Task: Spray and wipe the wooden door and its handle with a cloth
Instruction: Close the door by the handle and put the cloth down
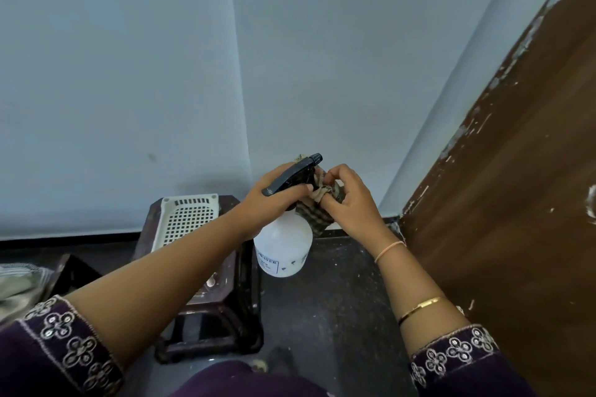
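Noted bottle (283, 251) held in the air over the floor, between stool (225, 300) and door (516, 171). Found left grip (274, 193) clenched round its neck, right grip (351, 200) pinching bunched cloth (317, 219) against the nozzle. Likely to soak fingers or mist the wall if sprayed this close; could drop cloth should the pinch slacken. Long axis near upright, nozzle aimed away and rightward. Handle not seen.

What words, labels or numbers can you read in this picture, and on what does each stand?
"RAYER": end of a word, on the label of the white plastic spray bottle.
Smaller lines and marks beneath it: too blurred to read.
Nothing else bears text.
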A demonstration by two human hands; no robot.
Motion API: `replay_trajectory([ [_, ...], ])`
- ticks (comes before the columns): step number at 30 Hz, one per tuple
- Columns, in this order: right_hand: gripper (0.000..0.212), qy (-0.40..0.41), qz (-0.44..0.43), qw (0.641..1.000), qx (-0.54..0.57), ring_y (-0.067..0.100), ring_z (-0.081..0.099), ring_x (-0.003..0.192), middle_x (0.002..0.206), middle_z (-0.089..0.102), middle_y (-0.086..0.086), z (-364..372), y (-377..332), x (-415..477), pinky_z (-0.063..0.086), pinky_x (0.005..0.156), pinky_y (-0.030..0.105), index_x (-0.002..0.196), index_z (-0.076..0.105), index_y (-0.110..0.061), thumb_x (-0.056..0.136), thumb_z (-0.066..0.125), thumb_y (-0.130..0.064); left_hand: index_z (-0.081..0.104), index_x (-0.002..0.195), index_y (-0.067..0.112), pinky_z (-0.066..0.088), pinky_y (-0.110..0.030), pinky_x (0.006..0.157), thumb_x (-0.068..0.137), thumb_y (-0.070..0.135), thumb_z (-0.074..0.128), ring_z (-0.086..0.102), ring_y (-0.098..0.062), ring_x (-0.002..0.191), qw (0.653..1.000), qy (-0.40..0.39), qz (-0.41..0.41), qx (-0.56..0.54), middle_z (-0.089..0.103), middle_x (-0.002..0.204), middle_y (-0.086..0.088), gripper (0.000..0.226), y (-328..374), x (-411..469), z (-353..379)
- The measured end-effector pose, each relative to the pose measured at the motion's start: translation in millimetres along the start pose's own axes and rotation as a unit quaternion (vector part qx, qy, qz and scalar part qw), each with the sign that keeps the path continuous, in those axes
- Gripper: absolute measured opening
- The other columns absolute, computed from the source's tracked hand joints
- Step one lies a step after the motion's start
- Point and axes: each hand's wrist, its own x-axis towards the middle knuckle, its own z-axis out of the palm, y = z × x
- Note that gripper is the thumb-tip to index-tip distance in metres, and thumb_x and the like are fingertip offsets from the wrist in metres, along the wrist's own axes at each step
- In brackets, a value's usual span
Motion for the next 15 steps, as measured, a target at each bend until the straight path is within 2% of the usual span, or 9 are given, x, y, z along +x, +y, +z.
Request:
replay_trajectory([
  [2,0.017,-0.01,-0.005,1.0,0.001,0.0,0.051,0.093,0.104,0.054,-0.001,2.3,-5.8,3.6,0.042,0.08,0.02,0.099,0.055,-0.022,0.086,0.061,-0.013,0.061,0.113,0.02,0.048,-0.02,0.071,0.09,0.005,0.062,0.06,-0.007,0.083,1.0,0.007,0.001,-0.022,0.063,0.091,-0.001,0.028,-3.9,2.5,-7.2],
  [4,0.025,-0.021,-0.002,1.0,-0.002,0.0,0.052,0.098,0.107,0.056,-0.003,4.2,-11.7,9.1,0.043,0.085,0.015,0.102,0.057,-0.027,0.085,0.059,-0.008,0.063,0.108,0.018,0.045,-0.025,0.072,0.084,0.01,0.07,0.057,-0.013,0.082,0.999,0.015,-0.003,-0.039,0.061,0.087,-0.003,0.026,-7.1,6.2,-15.6],
  [6,0.036,-0.029,0.002,1.0,-0.006,-0.003,0.052,0.098,0.109,0.057,-0.006,7.1,-16.3,16.0,0.04,0.086,0.008,0.103,0.058,-0.035,0.085,0.056,-0.004,0.066,0.102,0.015,0.043,-0.032,0.076,0.071,0.02,0.078,0.056,-0.02,0.084,0.997,0.028,-0.016,-0.073,0.061,0.088,-0.009,0.034,-8.8,10.7,-25.0],
  [8,0.04,-0.037,0.018,0.999,-0.006,-0.002,0.052,0.096,0.108,0.057,-0.006,12.2,-18.8,23.7,0.036,0.083,0.003,0.102,0.059,-0.039,0.085,0.055,-0.003,0.067,0.105,0.007,0.04,-0.039,0.08,0.065,0.022,0.08,0.054,-0.024,0.085,0.993,0.046,-0.032,-0.105,0.059,0.091,-0.014,0.045,-11.6,15.5,-35.9],
  [10,0.038,-0.045,0.035,0.998,-0.012,0.001,0.052,0.097,0.107,0.056,-0.006,20.8,-19.5,32.6,0.036,0.081,0.002,0.1,0.062,-0.038,0.086,0.055,-0.003,0.067,0.108,0.003,0.04,-0.039,0.081,0.068,0.018,0.079,0.055,-0.023,0.085,0.99,0.061,-0.043,-0.118,0.061,0.093,-0.015,0.045,-16.8,18.8,-50.2],
  [12,0.033,-0.049,0.054,0.997,-0.023,0.004,0.052,0.097,0.107,0.057,-0.006,33.2,-18.7,43.3,0.036,0.078,0.002,0.101,0.067,-0.032,0.087,0.055,-0.005,0.07,0.105,0.007,0.042,-0.038,0.083,0.069,0.018,0.078,0.057,-0.023,0.088,0.986,0.072,-0.054,-0.142,0.063,0.095,-0.014,0.039,-23.3,20.2,-67.5],
  [15,0.025,-0.046,0.088,0.995,-0.034,0.007,0.056,0.096,0.107,0.061,-0.004,60.5,-16.4,62.5,0.039,0.074,0.004,0.1,0.071,-0.025,0.088,0.057,-0.009,0.073,0.094,0.012,0.038,-0.032,0.074,0.064,0.027,0.081,0.048,-0.022,0.08,0.98,0.1,-0.065,-0.16,0.052,0.085,-0.011,0.035,-32.5,21.0,-101.8],
])
